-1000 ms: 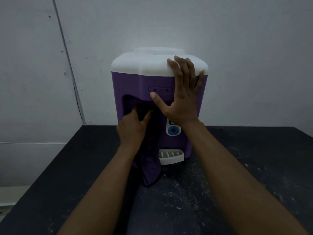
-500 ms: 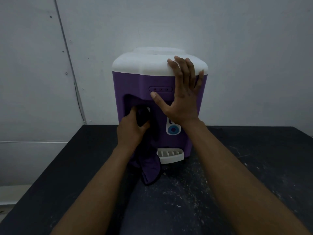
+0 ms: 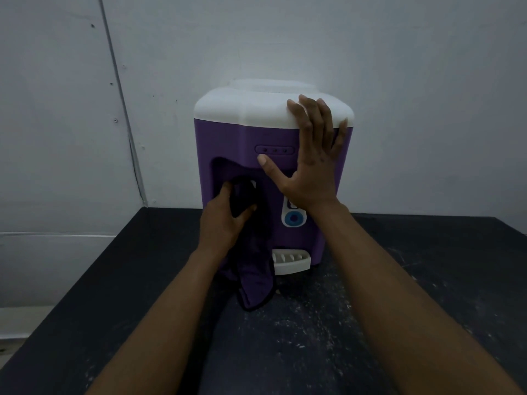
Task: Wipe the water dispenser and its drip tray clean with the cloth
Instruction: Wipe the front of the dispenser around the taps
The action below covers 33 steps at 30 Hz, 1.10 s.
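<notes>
Gripping the cloth with left hand; right hand spread flat on dispenser

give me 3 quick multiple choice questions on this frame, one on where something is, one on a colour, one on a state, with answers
1. Where is the upper part of the cloth?
A) in the front recess of the water dispenser
B) on its lid
C) hung on the wall

2. What colour is the dispenser's top?
A) purple
B) white
C) blue

3. How is the right grip?
A) curled round the cloth
C) flat, fingers straight, pressed on the dispenser
B) clenched and empty

Answers: 1 A, the left grip holds the cloth bunched inside the recess. 2 B, the cap above the purple body is white. 3 C, its palm lies on the front and its fingertips reach the white top.
</notes>
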Each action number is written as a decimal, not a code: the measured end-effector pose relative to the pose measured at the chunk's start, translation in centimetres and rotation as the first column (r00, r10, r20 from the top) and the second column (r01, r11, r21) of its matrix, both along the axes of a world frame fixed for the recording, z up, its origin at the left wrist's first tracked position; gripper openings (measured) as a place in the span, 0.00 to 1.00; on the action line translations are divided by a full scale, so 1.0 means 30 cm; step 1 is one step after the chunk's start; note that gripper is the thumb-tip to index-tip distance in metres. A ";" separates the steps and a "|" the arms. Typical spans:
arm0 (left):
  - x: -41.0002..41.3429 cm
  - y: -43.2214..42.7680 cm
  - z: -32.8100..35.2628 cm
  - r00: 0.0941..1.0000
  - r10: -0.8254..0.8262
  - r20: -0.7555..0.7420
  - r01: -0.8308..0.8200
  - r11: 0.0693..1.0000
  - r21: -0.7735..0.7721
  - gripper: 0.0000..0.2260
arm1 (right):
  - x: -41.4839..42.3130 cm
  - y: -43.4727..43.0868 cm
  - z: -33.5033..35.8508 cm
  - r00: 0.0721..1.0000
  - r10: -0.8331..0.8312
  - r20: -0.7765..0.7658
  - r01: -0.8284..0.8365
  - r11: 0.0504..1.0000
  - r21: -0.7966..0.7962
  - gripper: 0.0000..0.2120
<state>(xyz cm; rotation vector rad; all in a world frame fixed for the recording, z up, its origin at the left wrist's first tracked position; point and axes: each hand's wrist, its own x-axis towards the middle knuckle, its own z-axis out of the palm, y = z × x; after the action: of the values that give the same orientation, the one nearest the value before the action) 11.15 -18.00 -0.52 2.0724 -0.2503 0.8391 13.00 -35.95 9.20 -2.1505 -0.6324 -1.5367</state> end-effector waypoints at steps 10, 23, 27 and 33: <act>-0.022 -0.024 -0.057 0.996 0.070 0.057 -0.069 0.997 -0.023 0.15 | 0.002 0.004 0.002 1.000 -0.003 -0.001 0.003 1.000 0.002 0.43; -0.004 -0.057 -0.032 0.993 -0.040 -0.111 -0.014 0.891 -0.453 0.25 | 0.008 0.008 -0.004 1.000 -0.001 0.031 0.001 1.000 0.019 0.42; -0.030 -0.048 -0.125 0.981 -0.189 -0.039 0.138 0.827 -0.545 0.17 | 0.005 0.008 -0.002 1.000 -0.001 0.029 0.001 1.000 0.023 0.42; -0.025 -0.075 -0.150 0.961 -0.274 -0.046 0.205 0.808 -0.552 0.04 | 0.001 0.011 -0.004 1.000 0.001 0.025 -0.002 1.000 0.025 0.42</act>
<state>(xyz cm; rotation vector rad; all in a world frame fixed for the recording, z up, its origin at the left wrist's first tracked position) 10.39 -20.27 -5.04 1.5074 -0.1751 0.5403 13.04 -35.64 9.08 -2.1151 -0.6193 -1.5651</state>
